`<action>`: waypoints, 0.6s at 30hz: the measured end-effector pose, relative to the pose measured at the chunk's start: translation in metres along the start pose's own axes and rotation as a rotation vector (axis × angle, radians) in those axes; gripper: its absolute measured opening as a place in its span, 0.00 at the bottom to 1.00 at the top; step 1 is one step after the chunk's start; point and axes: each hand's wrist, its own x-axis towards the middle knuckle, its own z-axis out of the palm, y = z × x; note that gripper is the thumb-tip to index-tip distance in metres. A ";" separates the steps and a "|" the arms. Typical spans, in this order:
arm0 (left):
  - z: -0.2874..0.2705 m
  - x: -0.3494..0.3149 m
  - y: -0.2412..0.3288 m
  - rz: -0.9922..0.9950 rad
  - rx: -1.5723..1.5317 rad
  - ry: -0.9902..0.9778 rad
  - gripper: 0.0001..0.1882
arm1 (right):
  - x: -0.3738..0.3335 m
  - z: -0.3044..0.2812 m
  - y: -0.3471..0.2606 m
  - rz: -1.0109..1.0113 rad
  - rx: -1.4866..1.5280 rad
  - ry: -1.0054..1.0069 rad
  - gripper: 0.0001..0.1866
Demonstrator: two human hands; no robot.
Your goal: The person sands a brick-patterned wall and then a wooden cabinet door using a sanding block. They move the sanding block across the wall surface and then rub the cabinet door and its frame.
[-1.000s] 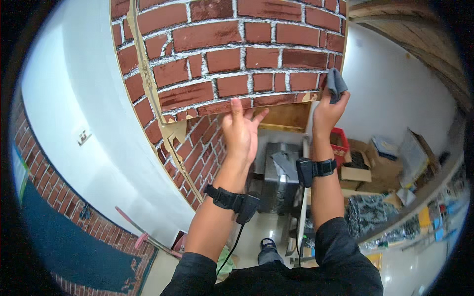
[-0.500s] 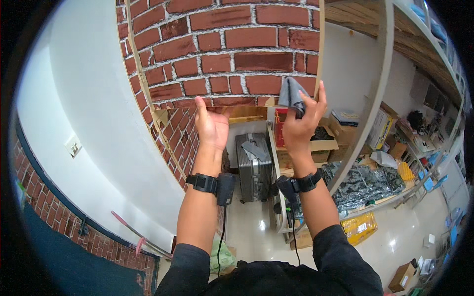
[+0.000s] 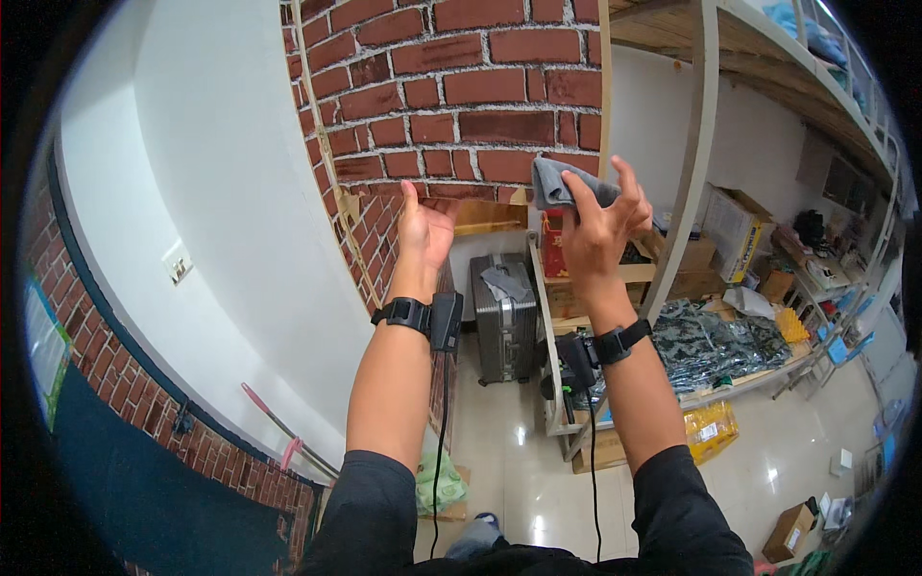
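Brick panel held up high in a busy storeroom

Close in, the left hand (image 3: 425, 230) presses flat, fingers spread wide, on the brick panel (image 3: 451, 86) near its bottom edge to steady it. Beside it, the right hand (image 3: 597, 230) pinches a grey cloth (image 3: 562, 184) against that edge, ready for wiping.

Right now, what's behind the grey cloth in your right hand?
The grey cloth in the right hand lies against the brick-pattern panel, near its lower right corner. The patch directly under it is covered.
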 end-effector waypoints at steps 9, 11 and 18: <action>-0.021 0.009 0.000 -0.133 -0.098 -0.151 0.26 | 0.010 0.051 -0.050 -0.357 -0.194 -0.187 0.24; -0.027 0.012 0.001 -0.218 -0.114 -0.118 0.24 | -0.003 0.061 -0.072 -0.434 -0.107 -0.179 0.27; -0.044 0.032 0.026 -0.273 -0.457 -0.088 0.46 | 0.019 0.052 -0.052 -0.288 -0.208 -0.261 0.29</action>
